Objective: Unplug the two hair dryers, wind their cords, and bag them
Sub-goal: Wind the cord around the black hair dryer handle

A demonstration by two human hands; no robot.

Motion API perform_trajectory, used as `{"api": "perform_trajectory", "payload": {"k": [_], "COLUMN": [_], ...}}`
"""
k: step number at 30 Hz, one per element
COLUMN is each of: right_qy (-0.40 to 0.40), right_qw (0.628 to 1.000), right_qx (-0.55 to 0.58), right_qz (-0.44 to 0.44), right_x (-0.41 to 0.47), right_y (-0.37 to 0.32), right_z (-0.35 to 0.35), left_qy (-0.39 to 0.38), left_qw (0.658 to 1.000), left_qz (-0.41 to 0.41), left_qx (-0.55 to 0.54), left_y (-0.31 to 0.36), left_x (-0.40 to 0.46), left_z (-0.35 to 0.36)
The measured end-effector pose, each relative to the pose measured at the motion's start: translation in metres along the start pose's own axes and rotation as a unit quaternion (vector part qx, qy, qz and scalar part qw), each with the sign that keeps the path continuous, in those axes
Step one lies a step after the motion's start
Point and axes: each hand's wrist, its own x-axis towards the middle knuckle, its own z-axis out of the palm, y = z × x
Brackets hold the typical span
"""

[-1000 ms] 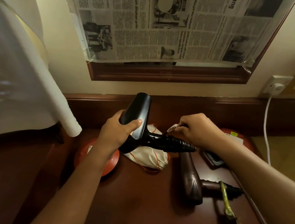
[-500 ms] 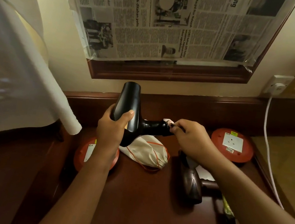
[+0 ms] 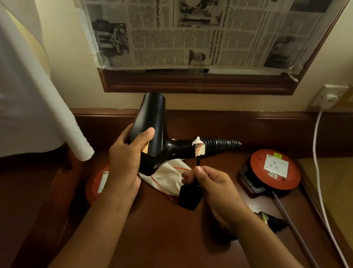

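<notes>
The left hand [image 3: 127,160] is wrapped around the barrel of the black hair dryer [image 3: 150,129], thumb across the front, holding it up above the back part of the dark wooden table [image 3: 174,250]. The barrel points up toward the wall and the handle sticks out to the right, ending in a ribbed black sleeve [image 3: 222,144]. A white paper tag [image 3: 198,148] is wound around the handle near that sleeve.

The right hand [image 3: 212,191] pinches the dryer's thin black cord [image 3: 198,162] between thumb and fingertips, just below the tag. The black plug [image 3: 190,197] hangs from that cord right under the fingers, above the table and not in any socket.

Under the dryer, toward the back of the table, lies a cream cloth bag [image 3: 169,176] with an orange drawstring, flat on the wood. To its left, partly behind the left wrist, is a red round socket reel [image 3: 96,182]. A second red socket reel [image 3: 274,169] sits near the table's back right corner, its white socket face up, with a grey cable [image 3: 302,241] running from it along the right edge.

The second hair dryer is mostly hidden behind the right forearm; only its dark end with a yellowish tie [image 3: 269,220] shows near the right edge.

On the wall, a white plug sits in a wall socket [image 3: 329,96], and its white cable [image 3: 321,181] drops past the table's right side. Newspaper [image 3: 189,23] covers a wooden frame [image 3: 197,88] above.
</notes>
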Motion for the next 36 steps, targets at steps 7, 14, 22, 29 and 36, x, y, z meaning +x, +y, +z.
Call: {"api": "perform_trajectory", "payload": {"k": [7, 14, 22, 29, 36], "right_qy": [0.041, 0.012, -0.031, -0.074, -0.200], "right_qw": [0.960, 0.932, 0.977, 0.995, 0.972], "right_qx": [-0.258, -0.339, -0.183, -0.048, -0.123], "right_qz": [-0.100, -0.124, -0.109, -0.053, 0.031], "right_x": [0.004, -0.001, 0.003, 0.008, 0.027], "right_y": [-0.003, -0.003, 0.002, 0.004, -0.031], "right_z": [-0.002, 0.000, -0.005, -0.015, -0.057], "left_qy": [0.003, 0.003, -0.037, -0.114, -0.184], "left_qw": [0.999, 0.998, 0.981, 0.964, 0.954], "left_qz": [-0.036, -0.047, -0.159, -0.194, -0.200], "left_qx": [-0.038, -0.052, -0.103, -0.139, -0.123], "left_y": [-0.001, -0.001, 0.004, 0.017, 0.028], "left_x": [0.002, 0.002, -0.002, -0.001, 0.002], "left_z": [-0.003, -0.003, -0.009, -0.020, -0.030]}}
